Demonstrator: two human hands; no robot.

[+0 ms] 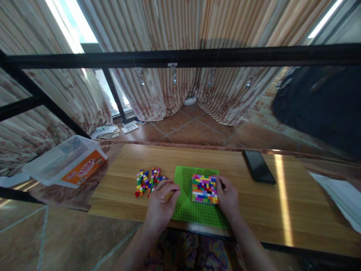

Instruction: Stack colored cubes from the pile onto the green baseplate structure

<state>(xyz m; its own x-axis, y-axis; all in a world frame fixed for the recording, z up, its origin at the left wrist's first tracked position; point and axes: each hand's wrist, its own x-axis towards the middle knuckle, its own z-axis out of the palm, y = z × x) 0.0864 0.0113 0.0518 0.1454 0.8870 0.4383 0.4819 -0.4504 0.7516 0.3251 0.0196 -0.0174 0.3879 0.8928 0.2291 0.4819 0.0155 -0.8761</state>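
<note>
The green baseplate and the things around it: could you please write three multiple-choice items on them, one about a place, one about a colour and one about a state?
1. Where does the pile of loose bricks lie?
A. left of the green baseplate
B. on the phone
C. inside the plastic box

2. What colour is the phone on the wooden table?
A. white
B. black
C. orange

3. How does the right hand stand to the multicoloured brick block?
A. far off, at the phone
B. touching the block's right edge
C. lifted above the table

Answers:
1. A, the bricks sit on the bare wood beside the plate's left edge, just beyond the left hand.
2. B, it is a dark slab lying flat, right of the plate.
3. B, the fingers rest against the block's right side on the plate.
</note>
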